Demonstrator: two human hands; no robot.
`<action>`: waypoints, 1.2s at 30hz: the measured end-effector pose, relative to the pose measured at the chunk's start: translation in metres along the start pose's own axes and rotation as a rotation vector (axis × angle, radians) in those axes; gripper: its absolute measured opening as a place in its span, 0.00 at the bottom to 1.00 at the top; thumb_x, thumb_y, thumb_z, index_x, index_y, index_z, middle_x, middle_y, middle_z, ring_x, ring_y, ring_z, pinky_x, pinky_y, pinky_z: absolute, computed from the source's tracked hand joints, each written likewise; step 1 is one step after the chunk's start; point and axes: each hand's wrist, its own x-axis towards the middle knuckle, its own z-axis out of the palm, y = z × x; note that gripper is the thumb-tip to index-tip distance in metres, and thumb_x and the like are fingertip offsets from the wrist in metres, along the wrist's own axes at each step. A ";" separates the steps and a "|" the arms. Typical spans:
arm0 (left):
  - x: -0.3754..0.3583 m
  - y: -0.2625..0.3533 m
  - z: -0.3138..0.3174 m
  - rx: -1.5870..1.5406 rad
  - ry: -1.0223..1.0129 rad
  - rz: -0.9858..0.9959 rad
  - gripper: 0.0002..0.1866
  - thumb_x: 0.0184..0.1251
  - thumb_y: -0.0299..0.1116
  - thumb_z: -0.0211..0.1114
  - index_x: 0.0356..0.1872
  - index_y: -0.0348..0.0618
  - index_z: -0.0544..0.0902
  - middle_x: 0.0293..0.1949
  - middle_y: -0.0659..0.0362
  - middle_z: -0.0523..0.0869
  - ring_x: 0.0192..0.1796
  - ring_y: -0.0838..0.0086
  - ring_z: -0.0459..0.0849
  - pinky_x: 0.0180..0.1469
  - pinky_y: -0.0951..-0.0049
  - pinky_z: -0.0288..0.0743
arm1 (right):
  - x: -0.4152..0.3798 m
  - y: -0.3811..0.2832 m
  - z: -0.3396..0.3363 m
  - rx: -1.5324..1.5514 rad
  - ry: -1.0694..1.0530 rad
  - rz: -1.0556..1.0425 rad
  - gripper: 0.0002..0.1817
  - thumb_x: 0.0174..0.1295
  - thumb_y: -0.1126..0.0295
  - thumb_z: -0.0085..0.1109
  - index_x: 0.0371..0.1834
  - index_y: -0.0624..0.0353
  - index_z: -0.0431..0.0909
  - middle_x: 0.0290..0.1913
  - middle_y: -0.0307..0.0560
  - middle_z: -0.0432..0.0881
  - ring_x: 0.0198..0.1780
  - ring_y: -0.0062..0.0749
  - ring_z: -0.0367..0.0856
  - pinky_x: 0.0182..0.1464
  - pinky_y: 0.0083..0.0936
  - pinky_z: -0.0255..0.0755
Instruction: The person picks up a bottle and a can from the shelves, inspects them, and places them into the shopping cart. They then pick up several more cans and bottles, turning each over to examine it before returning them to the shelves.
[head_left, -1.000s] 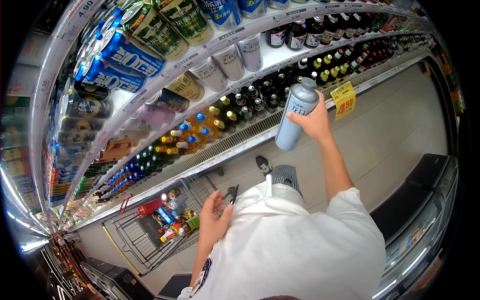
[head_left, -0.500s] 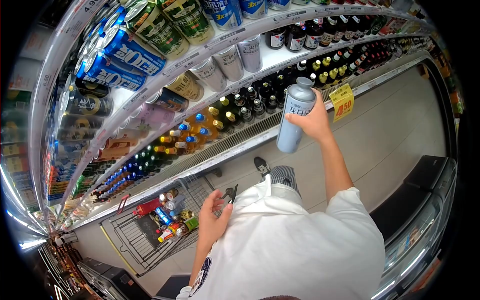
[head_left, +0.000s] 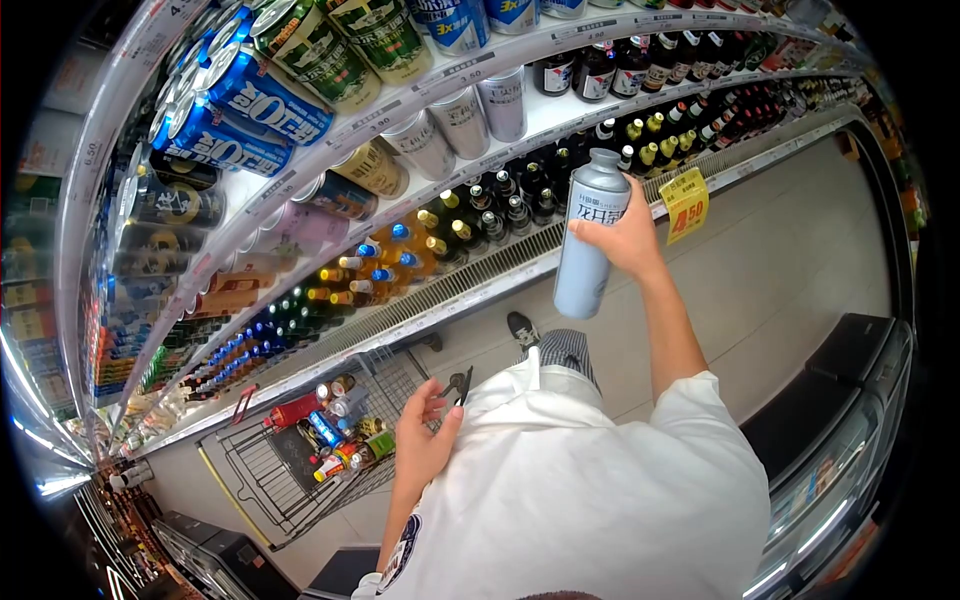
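My right hand [head_left: 628,240] held the grey bottle [head_left: 588,235] before the shelves [head_left: 520,120]; my left hand [head_left: 425,440] hung open above the cart [head_left: 290,480].

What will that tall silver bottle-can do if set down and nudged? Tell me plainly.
The silver bottle-can looks rigid metal, so the right hand probably won't dent it. Tall and narrow, it would likely tip easily upright and roll once on its side. Its smooth skin may be slippery; whether it is full cannot be told.
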 end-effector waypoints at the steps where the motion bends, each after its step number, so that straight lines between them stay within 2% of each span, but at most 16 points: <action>1: 0.000 0.000 0.000 0.000 0.000 -0.002 0.30 0.62 0.29 0.72 0.64 0.31 0.72 0.57 0.49 0.82 0.53 0.67 0.82 0.55 0.69 0.77 | -0.001 0.000 0.000 0.017 -0.002 -0.001 0.50 0.38 0.59 0.80 0.66 0.63 0.64 0.52 0.52 0.81 0.51 0.39 0.83 0.54 0.35 0.77; 8: 0.001 -0.001 -0.001 0.004 0.002 0.004 0.30 0.62 0.29 0.71 0.64 0.32 0.72 0.56 0.49 0.82 0.53 0.68 0.82 0.55 0.69 0.77 | 0.002 0.004 0.001 -0.042 -0.007 -0.026 0.50 0.37 0.60 0.80 0.66 0.63 0.64 0.52 0.52 0.81 0.51 0.39 0.83 0.55 0.36 0.77; 11: 0.003 -0.013 -0.004 0.021 -0.021 -0.009 0.28 0.66 0.27 0.68 0.66 0.34 0.71 0.57 0.51 0.80 0.52 0.71 0.81 0.55 0.71 0.77 | 0.007 0.013 0.001 -0.033 0.040 -0.030 0.51 0.36 0.59 0.81 0.65 0.63 0.63 0.52 0.52 0.81 0.52 0.40 0.82 0.56 0.36 0.76; 15: 0.002 -0.044 -0.013 -0.038 0.106 -0.117 0.28 0.65 0.30 0.69 0.64 0.31 0.72 0.55 0.48 0.82 0.49 0.71 0.84 0.50 0.72 0.80 | 0.026 0.023 -0.004 -0.032 0.134 -0.039 0.53 0.35 0.58 0.83 0.66 0.64 0.62 0.54 0.53 0.81 0.54 0.41 0.81 0.58 0.36 0.75; 18: -0.008 -0.072 -0.027 -0.002 0.169 -0.156 0.28 0.66 0.31 0.69 0.65 0.31 0.72 0.54 0.48 0.82 0.49 0.70 0.84 0.51 0.71 0.80 | 0.047 0.027 -0.009 -0.106 0.184 -0.010 0.54 0.35 0.57 0.83 0.65 0.64 0.61 0.55 0.55 0.80 0.56 0.43 0.80 0.60 0.37 0.73; 22: -0.018 -0.109 -0.036 -0.012 0.239 -0.225 0.27 0.67 0.34 0.69 0.62 0.29 0.73 0.52 0.48 0.84 0.48 0.70 0.84 0.49 0.71 0.79 | 0.063 0.007 -0.016 -0.060 0.226 -0.033 0.55 0.34 0.55 0.83 0.66 0.63 0.61 0.56 0.54 0.79 0.56 0.43 0.80 0.60 0.37 0.73; 24: -0.026 -0.150 -0.038 -0.045 0.271 -0.296 0.26 0.67 0.35 0.69 0.60 0.28 0.74 0.51 0.49 0.84 0.48 0.70 0.84 0.49 0.72 0.79 | 0.078 0.007 -0.018 -0.113 0.287 -0.065 0.56 0.34 0.54 0.84 0.67 0.64 0.61 0.56 0.55 0.79 0.56 0.43 0.80 0.59 0.37 0.73; 28: -0.060 -0.215 -0.046 0.093 0.280 -0.537 0.25 0.67 0.36 0.69 0.57 0.27 0.75 0.47 0.51 0.86 0.46 0.71 0.84 0.47 0.74 0.78 | 0.113 0.011 -0.011 0.075 0.396 -0.155 0.56 0.37 0.57 0.84 0.68 0.69 0.59 0.59 0.57 0.75 0.58 0.41 0.77 0.61 0.35 0.73; 31: -0.081 -0.216 -0.048 0.065 0.234 -0.658 0.24 0.67 0.38 0.70 0.54 0.27 0.78 0.44 0.51 0.87 0.45 0.72 0.85 0.48 0.74 0.78 | 0.132 0.009 0.000 0.149 0.530 -0.205 0.48 0.42 0.65 0.84 0.63 0.69 0.62 0.52 0.52 0.78 0.51 0.34 0.79 0.56 0.29 0.75; 32: -0.090 -0.231 -0.049 -0.013 0.197 -0.668 0.25 0.67 0.39 0.70 0.54 0.27 0.78 0.44 0.51 0.87 0.45 0.71 0.85 0.48 0.74 0.78 | 0.139 0.008 0.004 0.329 0.492 -0.254 0.48 0.42 0.67 0.84 0.63 0.69 0.60 0.53 0.52 0.76 0.52 0.34 0.79 0.57 0.30 0.74; 34: -0.103 -0.274 -0.049 -0.170 0.123 -0.682 0.25 0.67 0.41 0.70 0.54 0.27 0.79 0.44 0.50 0.88 0.45 0.70 0.86 0.49 0.72 0.78 | 0.149 0.007 0.012 0.267 0.575 -0.237 0.47 0.43 0.69 0.83 0.63 0.68 0.60 0.56 0.53 0.74 0.55 0.35 0.77 0.58 0.31 0.74; 36: -0.115 -0.305 -0.042 -0.263 0.134 -0.694 0.26 0.67 0.41 0.70 0.54 0.27 0.79 0.44 0.49 0.88 0.46 0.70 0.86 0.49 0.72 0.78 | 0.171 0.020 0.022 0.316 0.560 -0.281 0.47 0.43 0.68 0.84 0.63 0.68 0.59 0.57 0.53 0.73 0.57 0.36 0.76 0.59 0.32 0.73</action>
